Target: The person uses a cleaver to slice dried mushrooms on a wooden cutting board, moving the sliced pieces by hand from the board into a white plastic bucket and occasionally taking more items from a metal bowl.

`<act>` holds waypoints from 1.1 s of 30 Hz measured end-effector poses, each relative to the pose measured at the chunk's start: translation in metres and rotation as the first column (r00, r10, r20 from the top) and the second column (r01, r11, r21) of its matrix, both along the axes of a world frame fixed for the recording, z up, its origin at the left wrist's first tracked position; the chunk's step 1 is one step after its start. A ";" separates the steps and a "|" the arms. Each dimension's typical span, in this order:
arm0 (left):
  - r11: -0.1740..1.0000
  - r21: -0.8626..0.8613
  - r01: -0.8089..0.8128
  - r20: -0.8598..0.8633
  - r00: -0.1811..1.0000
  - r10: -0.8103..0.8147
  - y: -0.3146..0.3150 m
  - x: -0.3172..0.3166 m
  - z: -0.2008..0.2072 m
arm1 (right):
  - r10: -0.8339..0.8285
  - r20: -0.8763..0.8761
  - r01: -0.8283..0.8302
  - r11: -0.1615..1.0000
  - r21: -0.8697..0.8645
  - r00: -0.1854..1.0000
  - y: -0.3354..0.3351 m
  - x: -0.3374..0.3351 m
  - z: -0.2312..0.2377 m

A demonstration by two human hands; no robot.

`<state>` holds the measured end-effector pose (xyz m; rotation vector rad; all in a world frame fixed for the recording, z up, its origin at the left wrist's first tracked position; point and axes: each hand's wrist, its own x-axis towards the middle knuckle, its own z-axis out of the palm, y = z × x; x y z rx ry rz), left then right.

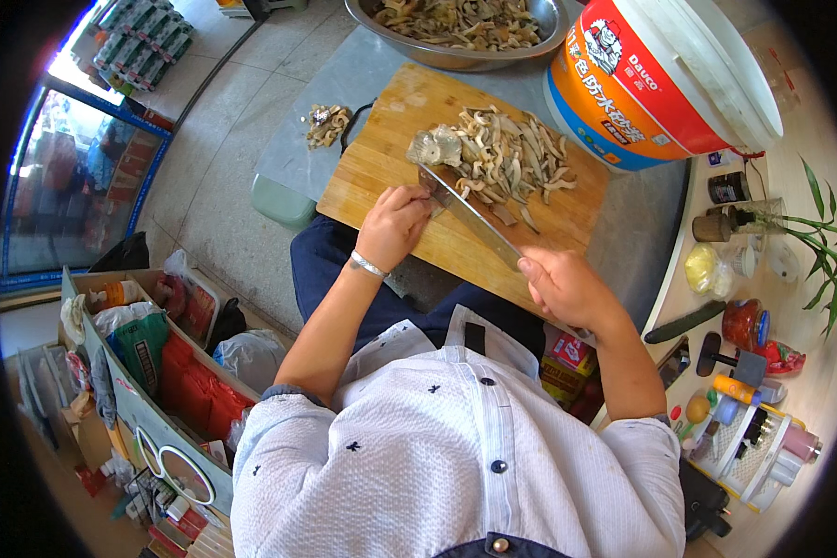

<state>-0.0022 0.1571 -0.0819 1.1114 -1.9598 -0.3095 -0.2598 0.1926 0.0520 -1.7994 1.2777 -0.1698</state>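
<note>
A person in a crinkled white shirt (391, 456) works over a smooth, pale-grained wooden board (372, 167) on a grey tabletop (284, 153), clock directions here taken from the board's centre; the right hand (563, 284), at 5 o'clock, is closed in a fist around the mostly hidden handle of a knife (479, 221), its straight, shiny metal blade slanting up toward 10 o'clock; the left hand (398, 223), at 8 o'clock, has its fingers bent and bunched beside the blade, though whether they pinch a slice cannot be told; a silvery bracelet (370, 267) rings that wrist.

Sliced mushrooms (521, 163), limp, curling strips of cream and grey-brown, lie heaped on the board toward 2 o'clock; a glossy, pale clump (435, 147) rests by the blade's tip, its material unclear; a loose pile of mushroom pieces (325, 125) sits at 10 o'clock, off the board; at 12 o'clock a brushed-looking steel bowl (418, 54) brims with more mushrooms (465, 23); a tapering plastic bucket (614, 102), banded red, orange and blue, leans at 2 o'clock; a long, dark green cucumber (685, 323) lies at 4 o'clock.
</note>
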 end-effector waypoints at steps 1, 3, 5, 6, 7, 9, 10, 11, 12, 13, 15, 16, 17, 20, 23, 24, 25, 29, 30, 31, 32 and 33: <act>1.000 0.003 -0.004 -0.006 1.000 0.004 0.000 0.000 -0.001 | -0.005 -0.019 0.005 1.000 0.016 1.000 0.001 0.001 0.004; 1.000 0.010 -0.010 -0.008 1.000 0.010 0.000 0.000 -0.002 | -0.010 -0.026 0.010 1.000 0.024 1.000 0.004 0.002 0.009; 1.000 0.017 -0.014 0.001 1.000 0.014 -0.001 -0.001 -0.003 | -0.016 -0.027 0.016 0.999 0.032 1.000 0.007 0.003 0.013; 1.000 0.019 -0.018 0.008 1.000 0.018 -0.001 -0.001 -0.002 | -0.020 -0.024 0.021 0.999 0.036 1.000 0.009 0.003 0.014; 1.000 0.021 -0.022 0.016 1.000 0.022 -0.001 -0.002 -0.001 | -0.025 -0.021 0.025 0.999 0.041 0.999 0.010 0.004 0.014; 0.999 0.022 -0.023 0.022 0.999 0.023 -0.001 -0.002 0.001 | -0.020 -0.004 0.020 1.000 0.023 1.000 0.011 0.007 0.015; 1.000 0.021 -0.020 0.022 1.000 0.020 -0.001 -0.002 0.002 | -0.017 0.006 0.017 1.000 0.014 1.000 0.011 0.008 0.014; 1.000 0.020 -0.018 0.021 1.000 0.017 -0.001 -0.002 0.002 | -0.013 -0.002 0.013 1.000 0.004 1.000 0.011 0.009 0.012; 1.000 0.022 -0.018 0.021 1.000 0.017 -0.001 -0.002 0.001 | -0.013 -0.010 0.013 1.000 -0.005 1.000 0.011 0.009 0.011; 1.000 0.023 -0.018 0.022 1.000 0.018 -0.001 -0.002 0.001 | -0.013 -0.018 0.013 1.000 -0.013 1.000 0.011 0.010 0.009; 1.000 0.019 -0.019 0.023 1.000 0.018 -0.002 -0.002 0.000 | 0.014 -0.054 -0.018 0.997 -0.079 0.998 0.008 0.014 -0.001; 1.000 0.011 -0.015 0.021 1.000 0.015 -0.003 -0.003 0.001 | 0.022 -0.076 -0.030 0.993 -0.114 0.997 0.006 0.016 -0.006; 1.000 0.002 -0.012 0.020 1.000 0.012 -0.003 -0.004 0.001 | 0.005 -0.055 -0.011 0.994 -0.111 0.998 0.005 0.019 -0.014; 1.000 -0.012 -0.012 0.036 0.999 0.013 -0.003 -0.004 0.001 | -0.028 -0.011 0.026 0.993 -0.117 1.000 -0.001 0.024 -0.023; 0.999 -0.030 -0.029 0.032 0.999 0.030 -0.001 -0.003 0.000 | -0.039 -0.003 0.039 0.997 -0.070 0.999 0.000 0.019 -0.008; 0.999 -0.028 -0.035 0.033 0.999 0.036 0.000 -0.004 -0.001 | -0.034 -0.010 0.034 0.999 -0.034 0.999 0.002 0.015 0.001; 0.999 -0.026 -0.041 0.034 0.999 0.042 -0.001 -0.004 0.000 | -0.028 -0.018 0.028 1.000 0.002 0.999 0.004 0.013 0.005; 0.997 -0.064 -0.053 0.043 0.997 0.056 -0.001 -0.003 -0.005 | 0.016 -0.021 -0.018 0.996 -0.086 1.000 0.008 0.015 -0.006; 0.997 -0.063 -0.049 0.043 0.998 0.052 -0.002 -0.004 -0.004 | 0.001 -0.031 -0.004 0.995 -0.100 1.000 0.008 0.020 -0.017; 0.997 -0.062 -0.045 0.044 0.998 0.048 -0.003 -0.004 -0.003 | -0.014 -0.039 0.010 0.993 -0.114 0.999 0.007 0.025 -0.024; 0.997 -0.062 -0.040 0.046 0.998 0.042 -0.003 -0.004 -0.002 | -0.029 -0.017 0.026 0.990 -0.138 0.999 0.005 0.028 -0.025; 0.997 -0.064 -0.043 0.049 0.998 0.046 -0.003 -0.004 -0.001 | -0.038 0.007 0.038 0.986 -0.161 0.999 0.002 0.032 -0.027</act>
